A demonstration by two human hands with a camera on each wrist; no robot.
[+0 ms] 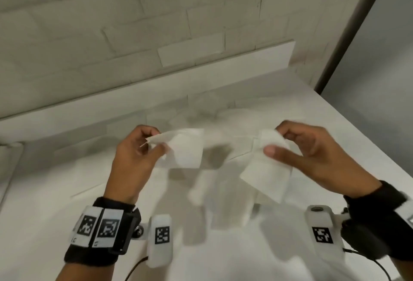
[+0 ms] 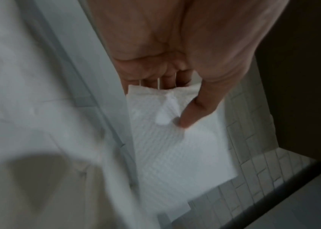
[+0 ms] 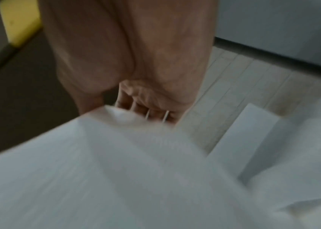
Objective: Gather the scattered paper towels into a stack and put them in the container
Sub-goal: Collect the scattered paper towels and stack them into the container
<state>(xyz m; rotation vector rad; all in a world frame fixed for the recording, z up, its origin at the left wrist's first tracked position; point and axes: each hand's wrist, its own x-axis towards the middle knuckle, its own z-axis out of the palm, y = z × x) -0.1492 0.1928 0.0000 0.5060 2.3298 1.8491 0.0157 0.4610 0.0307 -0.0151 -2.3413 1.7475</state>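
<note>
We judge these sheets light and limp: our left hand [image 1: 136, 155] pinches one paper towel [image 1: 185, 148], our right hand [image 1: 312, 153] another paper towel [image 1: 266, 175], both best held at an edge.

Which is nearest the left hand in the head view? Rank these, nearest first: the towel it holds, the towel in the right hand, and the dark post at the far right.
1. The left hand pinches the left paper towel, so that is nearest.
2. The right paper towel, held by the right hand, hangs across the gap.
3. The dark post stands farthest, at the upper right.
</note>
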